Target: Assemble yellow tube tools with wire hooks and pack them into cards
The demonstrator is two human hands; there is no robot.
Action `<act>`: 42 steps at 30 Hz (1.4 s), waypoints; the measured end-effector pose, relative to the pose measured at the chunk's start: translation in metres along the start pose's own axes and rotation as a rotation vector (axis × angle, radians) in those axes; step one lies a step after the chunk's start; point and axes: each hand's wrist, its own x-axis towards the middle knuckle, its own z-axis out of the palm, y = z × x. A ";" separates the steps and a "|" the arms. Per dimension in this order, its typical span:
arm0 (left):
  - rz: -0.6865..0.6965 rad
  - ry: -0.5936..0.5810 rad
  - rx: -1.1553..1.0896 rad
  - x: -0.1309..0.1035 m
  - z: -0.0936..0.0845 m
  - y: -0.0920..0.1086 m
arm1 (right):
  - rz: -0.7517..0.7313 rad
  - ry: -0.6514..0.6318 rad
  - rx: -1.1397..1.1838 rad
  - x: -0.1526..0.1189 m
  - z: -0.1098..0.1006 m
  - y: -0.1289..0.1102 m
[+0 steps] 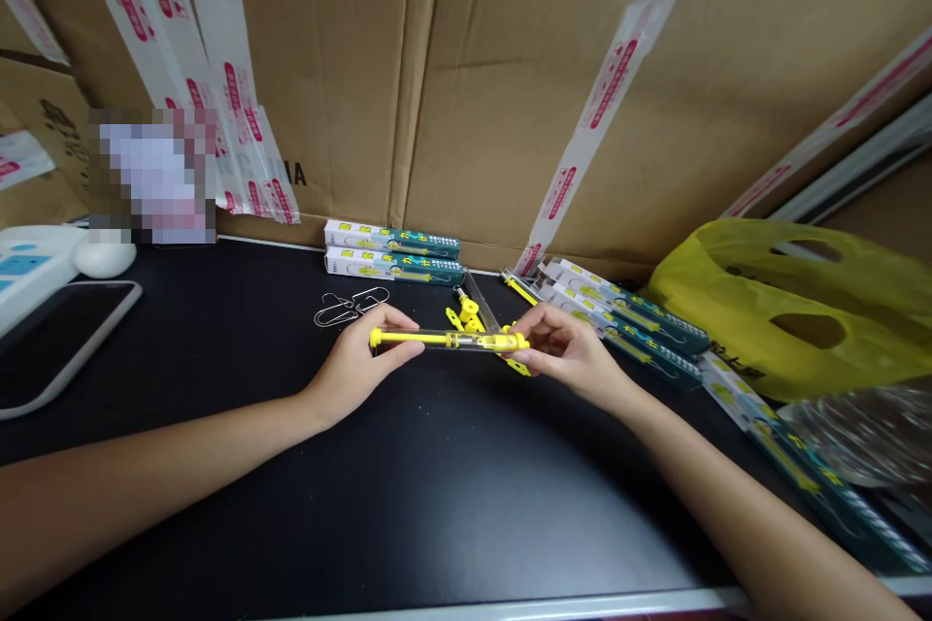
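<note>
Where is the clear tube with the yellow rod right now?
In the head view, the clear tube is near the centre, held between the left hand and right hand, in front of the loose yellow parts.

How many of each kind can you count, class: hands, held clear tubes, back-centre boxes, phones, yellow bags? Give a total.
Left hand and right hand: 2
Held clear tube: 1
Back-centre boxes: 2
Phone: 1
Yellow bag: 1
Total: 7
</note>
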 end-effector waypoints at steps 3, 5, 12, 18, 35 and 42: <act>-0.036 0.009 -0.056 0.001 0.000 -0.001 | 0.001 -0.007 0.024 0.002 -0.003 -0.001; -0.053 0.009 -0.098 0.002 0.000 0.000 | -0.006 -0.018 0.031 0.002 -0.007 -0.002; -0.098 0.040 -0.150 0.004 0.000 0.001 | -0.061 0.154 -0.403 0.005 -0.033 0.002; -0.131 0.049 -0.201 0.005 -0.001 0.004 | -0.057 0.078 -0.975 0.010 -0.045 0.019; -0.119 0.042 -0.152 0.004 0.000 0.001 | -0.103 -0.052 -1.117 0.006 -0.020 0.014; -0.102 0.033 -0.137 0.005 0.000 -0.002 | -0.084 0.013 -1.162 0.007 -0.009 0.020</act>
